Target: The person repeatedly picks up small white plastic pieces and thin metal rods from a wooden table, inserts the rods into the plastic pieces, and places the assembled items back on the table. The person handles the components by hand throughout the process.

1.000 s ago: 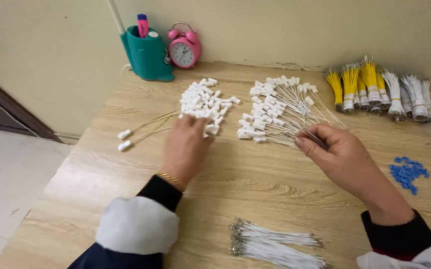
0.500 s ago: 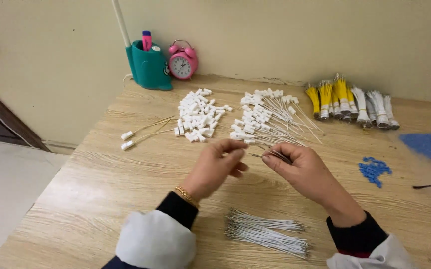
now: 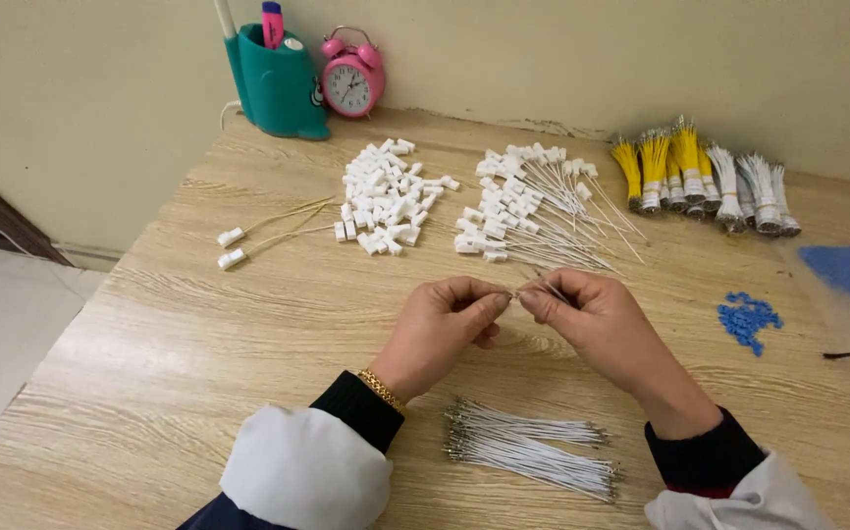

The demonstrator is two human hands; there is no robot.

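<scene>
Both hands are raised a little above the wooden table point(image 3: 199, 393), near its middle, with the fingertips meeting. The left hand point(image 3: 440, 329) pinches something very small between thumb and forefinger; what it is, I cannot tell. The right hand point(image 3: 592, 319) pinches a thin white wire point(image 3: 546, 286) between thumb and forefinger, and the wire's end points toward the left fingertips.

Just below the hands, near the table's front edge, lies a bundle of white wires point(image 3: 533, 449). Behind the hands are 2 groups: a pile of small white connector housings point(image 3: 386, 196) on the left, and a heap of white wires with housings already on them point(image 3: 533, 211) on the right. 2 yellowish wires with white housings point(image 3: 248, 236) lie apart on the left. At the far right stand bundles of yellow and white wires point(image 3: 705, 177), and a little heap of small blue pieces point(image 3: 747, 319) lies nearer. A teal pen holder point(image 3: 278, 88) and a pink alarm clock point(image 3: 349, 83) stand by the wall.
</scene>
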